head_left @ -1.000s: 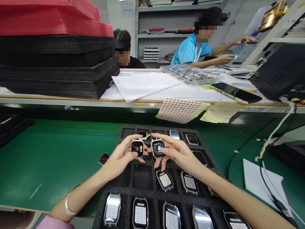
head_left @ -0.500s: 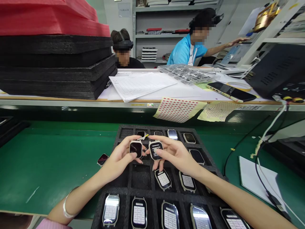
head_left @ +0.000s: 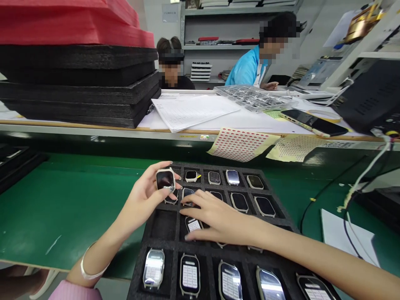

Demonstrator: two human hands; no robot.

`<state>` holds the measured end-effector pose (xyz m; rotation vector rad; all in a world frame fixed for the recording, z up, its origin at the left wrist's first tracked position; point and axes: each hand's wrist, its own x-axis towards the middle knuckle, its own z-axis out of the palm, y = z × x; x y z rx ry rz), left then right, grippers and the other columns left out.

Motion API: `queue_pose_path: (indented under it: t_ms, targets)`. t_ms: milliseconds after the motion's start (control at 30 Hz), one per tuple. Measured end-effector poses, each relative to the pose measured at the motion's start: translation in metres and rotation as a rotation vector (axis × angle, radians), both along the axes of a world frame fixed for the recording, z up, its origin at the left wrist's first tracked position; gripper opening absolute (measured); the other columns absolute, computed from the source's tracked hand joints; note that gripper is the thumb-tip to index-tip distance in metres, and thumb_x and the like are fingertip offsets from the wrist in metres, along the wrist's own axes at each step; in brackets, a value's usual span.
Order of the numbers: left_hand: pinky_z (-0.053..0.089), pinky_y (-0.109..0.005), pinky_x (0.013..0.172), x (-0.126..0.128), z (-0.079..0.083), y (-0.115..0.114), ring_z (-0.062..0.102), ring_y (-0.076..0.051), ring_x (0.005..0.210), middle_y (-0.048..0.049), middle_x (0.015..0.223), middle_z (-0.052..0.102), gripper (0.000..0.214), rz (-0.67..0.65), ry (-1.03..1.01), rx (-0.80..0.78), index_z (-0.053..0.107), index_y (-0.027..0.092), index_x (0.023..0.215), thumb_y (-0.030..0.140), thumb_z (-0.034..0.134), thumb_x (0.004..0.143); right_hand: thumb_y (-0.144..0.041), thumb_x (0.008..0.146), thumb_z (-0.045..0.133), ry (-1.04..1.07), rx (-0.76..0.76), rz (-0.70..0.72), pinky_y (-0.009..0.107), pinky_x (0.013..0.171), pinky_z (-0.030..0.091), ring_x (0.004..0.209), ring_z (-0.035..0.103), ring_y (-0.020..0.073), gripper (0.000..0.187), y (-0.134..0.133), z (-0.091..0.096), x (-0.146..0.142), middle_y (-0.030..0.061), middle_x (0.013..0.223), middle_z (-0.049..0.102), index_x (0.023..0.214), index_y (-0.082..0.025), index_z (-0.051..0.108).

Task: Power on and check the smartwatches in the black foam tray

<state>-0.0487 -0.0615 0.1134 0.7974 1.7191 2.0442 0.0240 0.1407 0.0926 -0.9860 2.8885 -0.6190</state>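
My left hand (head_left: 148,187) grips a smartwatch (head_left: 165,181) with a dark, glossy screen and a pale case, raised over the left edge of a black foam tray (head_left: 175,246). My right hand (head_left: 218,216) hovers low over the tray with its fingers apart and nothing in them. Just below those fingers, a smartwatch with a lit keypad-like screen (head_left: 193,224) lies in a compartment, partly covered. To its left is an empty compartment (head_left: 163,225). Several strapless watches fill other compartments; the nearest row, including this watch (head_left: 190,275), shows lit screens, while the back rows look mostly dark.
A green worktop (head_left: 78,200) lies under the tray. Behind it, a raised shelf carries stacked black foam (head_left: 78,91), papers (head_left: 193,110), a clear plastic tray (head_left: 253,98) and a phone (head_left: 312,122). Cables (head_left: 353,187) hang at right. Two people sit beyond.
My right hand has let go of its watch, and the formerly empty compartment under it now holds one. My left hand moved left with a watch. The loose watch on the worktop no longer shows.
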Motion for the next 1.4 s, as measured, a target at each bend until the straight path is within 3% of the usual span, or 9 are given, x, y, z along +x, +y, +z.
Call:
queue_pose_path:
  t_ms: [167,367,500,567,667,733,933,1200,1400]
  targets:
    - [0.045,-0.02,0.058,0.001,0.0,0.001,0.051,-0.009,0.062,0.0022,0.082,0.053,0.044,0.045,0.049,-0.139,0.048,0.025,0.122,0.017,0.061,0.081,-0.02,0.092,0.053,0.016,0.034,-0.153,0.041,0.085,0.043,0.089,0.053,0.0249,0.017,-0.028,-0.011,-0.047,0.0132,0.092,0.061,0.092,-0.009,0.066]
    - [0.043,-0.022,0.063,0.006,-0.002,0.002,0.053,-0.013,0.072,0.0011,0.087,0.056,0.032,0.07,0.171,-0.243,0.053,0.024,0.111,0.016,0.059,0.08,-0.012,0.085,0.058,0.012,-0.093,-0.253,0.032,0.073,0.046,0.082,0.056,0.0203,0.006,-0.047,-0.017,-0.061,0.0066,0.086,0.061,0.084,-0.014,0.063]
    - [0.043,-0.021,0.064,0.007,-0.004,0.003,0.053,-0.013,0.072,0.0021,0.086,0.057,0.03,0.067,0.266,-0.276,0.052,0.023,0.104,0.009,0.056,0.078,-0.016,0.085,0.058,-0.142,-0.477,-0.209,0.028,0.07,0.049,0.083,0.061,0.0178,0.01,-0.031,0.0,-0.049,0.005,0.09,0.062,0.093,-0.015,0.062]
    - [0.043,-0.022,0.065,0.008,-0.006,0.004,0.054,-0.013,0.072,0.002,0.084,0.058,0.03,0.059,0.286,-0.291,0.052,0.023,0.104,0.01,0.056,0.078,-0.026,0.087,0.057,-0.348,-0.703,-0.29,0.023,0.052,0.047,0.059,0.06,0.0136,0.014,-0.021,0.009,-0.041,0.0029,0.074,0.063,0.091,-0.013,0.061]
    - [0.045,-0.024,0.067,0.008,-0.011,0.007,0.057,-0.015,0.075,0.0002,0.088,0.061,0.032,0.047,0.268,-0.308,0.052,0.023,0.111,0.016,0.058,0.08,-0.035,0.083,0.065,-0.512,-0.84,-0.474,0.016,0.032,0.029,0.035,0.041,0.0059,0.026,-0.005,0.015,-0.029,-0.0035,0.053,0.054,0.092,-0.011,0.062]
    - [0.047,-0.026,0.074,0.007,-0.016,0.01,0.06,-0.018,0.085,-0.0028,0.099,0.063,0.039,0.031,0.242,-0.301,0.051,0.023,0.119,0.02,0.06,0.081,-0.035,0.082,0.068,-0.551,-0.941,-0.508,0.015,0.033,0.03,0.039,0.044,0.006,0.038,0.003,0.013,-0.022,-0.0032,0.058,0.054,0.111,-0.013,0.06]
    - [0.045,-0.035,0.094,0.006,-0.032,0.018,0.057,-0.025,0.11,-0.0091,0.13,0.056,0.058,-0.031,0.143,-0.218,0.041,0.022,0.137,0.02,0.06,0.082,-0.029,0.087,0.064,-0.725,-1.292,-0.371,0.022,0.053,0.05,0.064,0.06,0.0116,0.046,0.015,0.005,-0.009,0.0027,0.082,0.06,0.13,-0.02,0.051]
    - [0.047,-0.035,0.091,0.008,-0.039,0.023,0.056,-0.024,0.109,-0.0079,0.122,0.059,0.061,-0.052,-0.001,-0.239,0.035,0.023,0.14,0.023,0.058,0.084,-0.03,0.087,0.064,-0.791,-1.359,-0.218,0.025,0.052,0.048,0.058,0.061,0.0118,0.046,0.022,0.006,-0.003,0.012,0.099,0.066,0.129,-0.018,0.051]
    - [0.047,-0.031,0.086,0.015,-0.035,0.023,0.058,-0.022,0.103,-0.0064,0.121,0.06,0.049,-0.042,0.153,-0.304,0.044,0.023,0.13,0.016,0.054,0.083,-0.028,0.086,0.065,-0.815,-1.386,-0.161,0.024,0.049,0.048,0.057,0.062,0.013,0.046,0.026,0.004,0.0,0.0135,0.101,0.067,0.129,-0.018,0.051]
